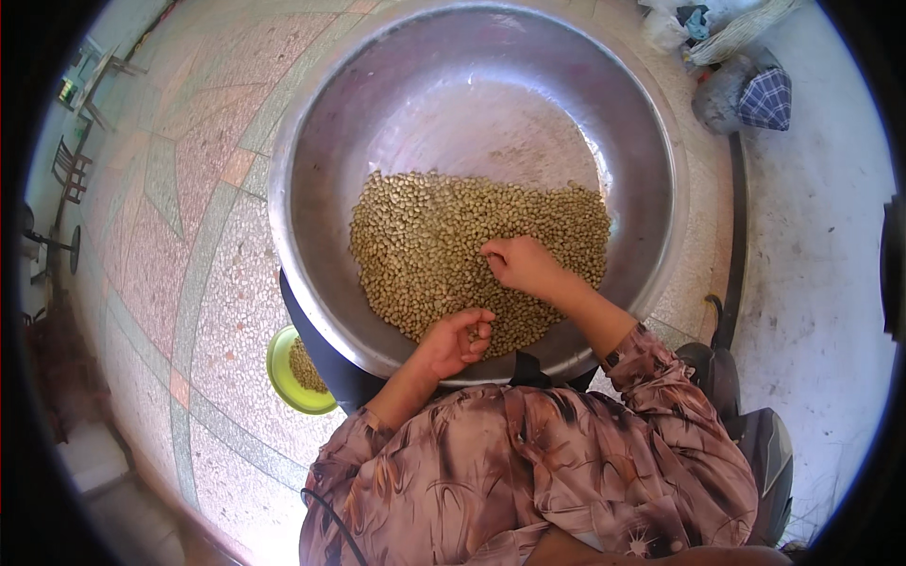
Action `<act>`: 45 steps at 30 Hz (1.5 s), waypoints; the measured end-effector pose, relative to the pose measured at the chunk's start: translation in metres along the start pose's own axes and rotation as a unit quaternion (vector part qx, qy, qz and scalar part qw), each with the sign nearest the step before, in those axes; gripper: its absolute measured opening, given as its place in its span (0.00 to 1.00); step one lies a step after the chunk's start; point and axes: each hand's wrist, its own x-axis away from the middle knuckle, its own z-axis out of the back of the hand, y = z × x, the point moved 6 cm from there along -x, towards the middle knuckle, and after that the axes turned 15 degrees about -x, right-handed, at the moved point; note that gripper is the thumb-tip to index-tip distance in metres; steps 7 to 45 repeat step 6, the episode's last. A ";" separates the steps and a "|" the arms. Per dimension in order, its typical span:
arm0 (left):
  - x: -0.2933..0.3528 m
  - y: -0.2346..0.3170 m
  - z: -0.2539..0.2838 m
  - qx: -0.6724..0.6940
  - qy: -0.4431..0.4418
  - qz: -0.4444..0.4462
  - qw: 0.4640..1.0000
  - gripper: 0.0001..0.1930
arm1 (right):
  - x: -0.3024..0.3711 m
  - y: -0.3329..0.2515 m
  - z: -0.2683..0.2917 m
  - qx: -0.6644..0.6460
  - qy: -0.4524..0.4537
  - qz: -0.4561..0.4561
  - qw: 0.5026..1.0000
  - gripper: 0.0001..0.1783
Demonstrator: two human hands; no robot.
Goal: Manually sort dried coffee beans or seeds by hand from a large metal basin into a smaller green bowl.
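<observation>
A wide metal basin point(491, 26) rests across my lap. Over its nearer half spreads a layer of small greenish-tan beans point(415, 241), which look like unroasted coffee beans. My right hand point(519, 264) is just above or at the middle of the beans, thumb and fingertips pinched together; what they hold, if anything, is too small to make out. Nearer to me, my left hand point(455, 344) hovers by the basin's near rim, its palm turned partly up. The left fingers curl inward and hide whatever may lie in them.
On the floor to the left stands a yellow-green bowl point(278, 368) with some beans in it. Bags and a checked cloth point(765, 100) lie along the wall at far right. A dark seat-like object point(764, 443) sits beside me. Chairs point(71, 173) stand at far left.
</observation>
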 end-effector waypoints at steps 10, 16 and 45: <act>-0.005 0.000 0.015 -0.029 0.002 -0.016 0.999 0.13 | 0.001 -0.012 -0.011 0.102 -0.078 -0.082 0.988 0.15; -0.005 0.000 0.015 -0.029 0.002 -0.016 0.999 0.13 | 0.001 -0.012 -0.011 0.102 -0.078 -0.082 0.988 0.15; -0.005 0.000 0.015 -0.029 0.002 -0.016 0.999 0.13 | 0.001 -0.012 -0.011 0.102 -0.078 -0.082 0.988 0.15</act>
